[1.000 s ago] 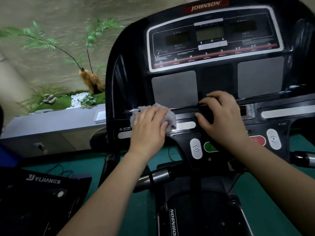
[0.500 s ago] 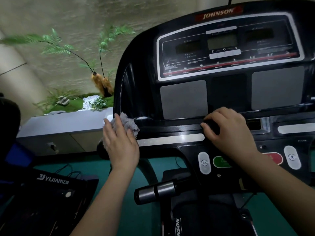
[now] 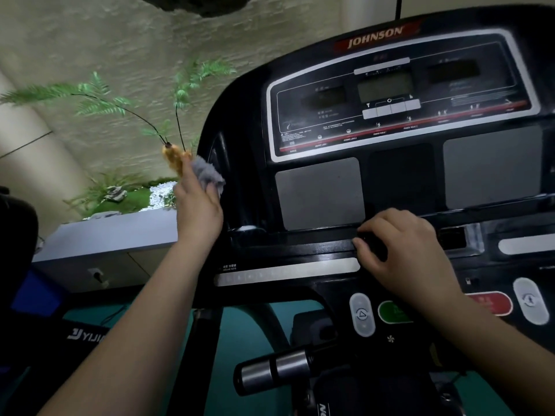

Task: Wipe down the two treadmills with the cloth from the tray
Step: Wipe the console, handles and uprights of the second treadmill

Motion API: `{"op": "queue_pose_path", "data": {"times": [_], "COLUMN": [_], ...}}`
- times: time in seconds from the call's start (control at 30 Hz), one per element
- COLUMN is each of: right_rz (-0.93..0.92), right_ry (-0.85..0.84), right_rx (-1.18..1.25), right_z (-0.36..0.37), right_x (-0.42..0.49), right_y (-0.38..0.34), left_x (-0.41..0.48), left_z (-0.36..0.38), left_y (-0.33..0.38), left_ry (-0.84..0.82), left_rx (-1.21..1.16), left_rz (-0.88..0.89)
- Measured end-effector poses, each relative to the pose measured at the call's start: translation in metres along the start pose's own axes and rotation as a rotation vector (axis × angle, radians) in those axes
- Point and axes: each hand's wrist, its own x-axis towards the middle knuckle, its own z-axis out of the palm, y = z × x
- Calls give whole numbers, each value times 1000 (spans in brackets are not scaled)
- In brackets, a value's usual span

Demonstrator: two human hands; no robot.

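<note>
A black Johnson treadmill console (image 3: 390, 181) fills the right and centre of the head view. My left hand (image 3: 199, 205) grips a small grey cloth (image 3: 207, 174) and holds it against the console's left edge, above the ledge. My right hand (image 3: 402, 250) rests with curled fingers on the dark ledge below the grey panels, gripping its front lip. The second treadmill (image 3: 75, 340), black with white lettering, shows at the lower left.
A grey low cabinet (image 3: 114, 241) stands behind the console at left, with fern plants (image 3: 99, 100) and mossy decoration above it. A chrome handlebar grip (image 3: 273, 373) juts out below the console. The floor (image 3: 240, 325) is teal.
My left hand has carried the cloth leftward along the ledge and then up the console's left edge. The right hand has stayed on the ledge.
</note>
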Motion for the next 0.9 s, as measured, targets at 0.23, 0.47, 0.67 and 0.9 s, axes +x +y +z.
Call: {"op": "queue_pose_path", "data": {"times": [0.23,0.47,0.67,0.9], "right_rz": [1,2,11,4], "right_ry": [-19,-32,-20,-5], "right_rx": [5,11,18,32], "right_z": [-1,1,-1,-2], "right_x": [1,1,1,1], "right_y": [0,1,1,1], "left_x": [86,134,124,25], "left_z": [15,33,41,44], "left_y": [52,112,117,94], "left_ry": [28,-15,-25,-102], "left_rx": [144,231,214,18], "left_rz": [179,363,469,395]}}
